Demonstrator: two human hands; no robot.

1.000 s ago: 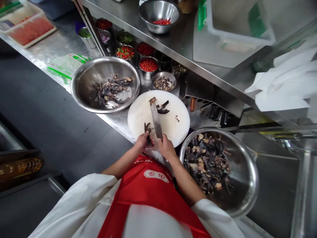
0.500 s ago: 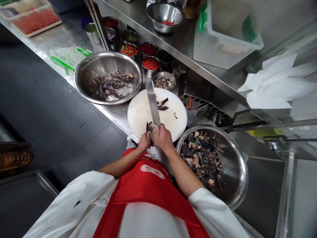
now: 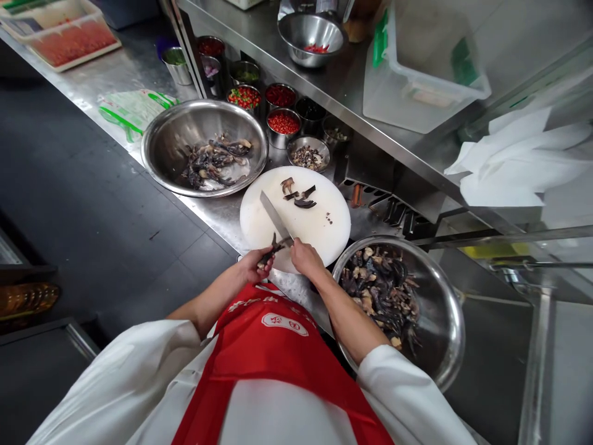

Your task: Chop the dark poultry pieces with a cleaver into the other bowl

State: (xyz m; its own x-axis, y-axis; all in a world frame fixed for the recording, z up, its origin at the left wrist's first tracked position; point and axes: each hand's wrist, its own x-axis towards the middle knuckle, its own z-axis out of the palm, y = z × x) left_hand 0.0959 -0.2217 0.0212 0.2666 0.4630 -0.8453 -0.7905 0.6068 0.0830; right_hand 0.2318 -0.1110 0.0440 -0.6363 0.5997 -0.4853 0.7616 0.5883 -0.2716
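My left hand point(image 3: 254, 266) is closed around a dark chicken foot point(image 3: 269, 254) at the near edge of the round white cutting board point(image 3: 327, 238). In my right hand point(image 3: 306, 258), fingers wrapped on the handle, is a kitchen knife point(image 3: 273, 212). Its blade slants toward the far left over the board, with its handle end close to the foot's toes. Several dark cut pieces point(image 3: 304, 203) lie on the far part of the board, and small bits point(image 3: 328, 218) are at its right.
A steel bowl point(image 3: 157, 167) with some chicken feet stands left; a fuller basin point(image 3: 451, 321) of dark feet stands right. Behind the board are a small dish of bits point(image 3: 308, 154) and several steel cups, one with chopped red chilli point(image 3: 283, 122). A steel shelf point(image 3: 361, 123) overhangs them.
The knife's tip has swung left and its blade now slants more. My left hand has moved left with the chicken foot. Another brown piece now shows at the board's far side.
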